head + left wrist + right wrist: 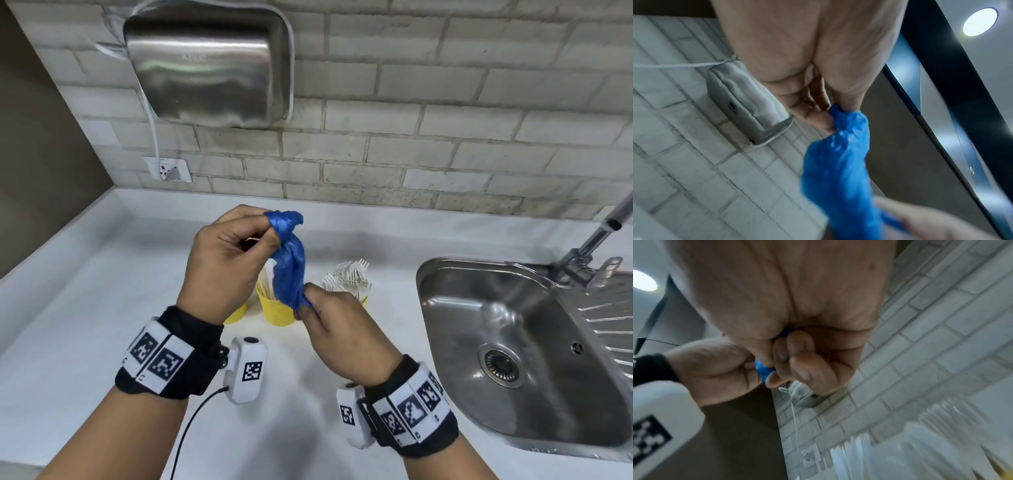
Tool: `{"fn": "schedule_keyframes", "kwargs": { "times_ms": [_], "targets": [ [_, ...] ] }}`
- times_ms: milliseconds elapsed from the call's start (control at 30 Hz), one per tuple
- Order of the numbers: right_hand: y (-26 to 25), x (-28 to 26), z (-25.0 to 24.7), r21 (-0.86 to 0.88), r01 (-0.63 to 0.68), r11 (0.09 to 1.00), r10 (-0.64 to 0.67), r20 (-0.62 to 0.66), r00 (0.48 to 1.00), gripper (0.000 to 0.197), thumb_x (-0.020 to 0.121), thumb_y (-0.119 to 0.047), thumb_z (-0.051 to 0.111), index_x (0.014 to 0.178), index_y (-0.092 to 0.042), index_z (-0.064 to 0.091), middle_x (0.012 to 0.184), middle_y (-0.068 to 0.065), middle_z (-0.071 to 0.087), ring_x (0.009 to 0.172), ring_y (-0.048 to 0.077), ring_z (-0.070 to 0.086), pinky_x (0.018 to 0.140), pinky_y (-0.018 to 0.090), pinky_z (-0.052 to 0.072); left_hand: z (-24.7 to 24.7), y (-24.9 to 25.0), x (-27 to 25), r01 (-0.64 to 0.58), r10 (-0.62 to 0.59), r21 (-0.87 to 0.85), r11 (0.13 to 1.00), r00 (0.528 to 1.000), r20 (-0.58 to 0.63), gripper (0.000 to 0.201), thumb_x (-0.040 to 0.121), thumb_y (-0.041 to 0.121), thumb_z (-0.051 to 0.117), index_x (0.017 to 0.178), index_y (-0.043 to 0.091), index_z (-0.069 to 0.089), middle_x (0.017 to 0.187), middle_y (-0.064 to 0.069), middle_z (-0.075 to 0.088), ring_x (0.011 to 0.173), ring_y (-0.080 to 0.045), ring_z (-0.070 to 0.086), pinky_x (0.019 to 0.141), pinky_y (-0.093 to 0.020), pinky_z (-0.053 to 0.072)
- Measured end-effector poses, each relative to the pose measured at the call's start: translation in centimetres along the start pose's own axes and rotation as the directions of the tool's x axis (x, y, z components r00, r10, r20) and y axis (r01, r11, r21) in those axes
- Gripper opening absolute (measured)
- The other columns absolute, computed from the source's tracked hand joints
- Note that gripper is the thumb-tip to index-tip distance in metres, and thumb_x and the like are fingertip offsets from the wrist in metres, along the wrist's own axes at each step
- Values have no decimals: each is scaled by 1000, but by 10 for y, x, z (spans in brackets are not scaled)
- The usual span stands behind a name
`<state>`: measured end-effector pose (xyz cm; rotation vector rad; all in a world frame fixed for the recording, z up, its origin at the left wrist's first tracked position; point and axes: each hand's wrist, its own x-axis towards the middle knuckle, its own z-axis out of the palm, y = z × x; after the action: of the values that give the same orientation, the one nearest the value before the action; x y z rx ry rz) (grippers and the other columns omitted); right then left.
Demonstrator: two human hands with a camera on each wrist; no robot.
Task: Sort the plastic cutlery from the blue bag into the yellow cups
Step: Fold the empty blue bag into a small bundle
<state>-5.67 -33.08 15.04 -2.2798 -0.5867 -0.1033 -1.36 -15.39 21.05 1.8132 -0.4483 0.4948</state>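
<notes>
Both forearms bare; each wrist wears a black band (173, 356) with white square-code tags and a white camera pod (246, 368), left one cabled.

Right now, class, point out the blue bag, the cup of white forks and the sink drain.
blue bag (289, 263): head view, twisted middle between the hands.
cup of white forks (349, 279): head view, fork tines.
sink drain (499, 364): head view, metal strainer.
</notes>
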Motion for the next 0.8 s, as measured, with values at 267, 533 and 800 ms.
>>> {"fn": "schedule_keyframes", "kwargs": {
  "times_ms": [267,533,800],
  "targets": [
    [-62,-10,-78,83,289,954,-270,-185,945,13,104,-12,53,95,-6,61,72,-11,54,64,11,51,63,29,45,-9,-17,-5,218,-263,189,958,928,263,27,92,-7,62,79,12,77,75,-3,68,68,-10,59,70,-31,52],
    [-8,46,-62,24,132,991,-120,-289,950,11,101,-8,52,95,-11,60,75,-14,59,68,9,55,64,22,44,7,9,-17,140,-36,-241,960,920,390,23,85,16,79,92,-5,78,113,-16,57,103,-13,56,91,-21,48],
    [-6,13,-1,39,76,996,-68,-175,982,11,99,-11,46,100,-14,56,82,1,64,72,26,58,67,40,48,10,-9,-13,100,-85,-161,982,992,96,5,87,15,77,90,16,81,93,-12,57,84,-19,62,78,-29,49]
  ]
}}
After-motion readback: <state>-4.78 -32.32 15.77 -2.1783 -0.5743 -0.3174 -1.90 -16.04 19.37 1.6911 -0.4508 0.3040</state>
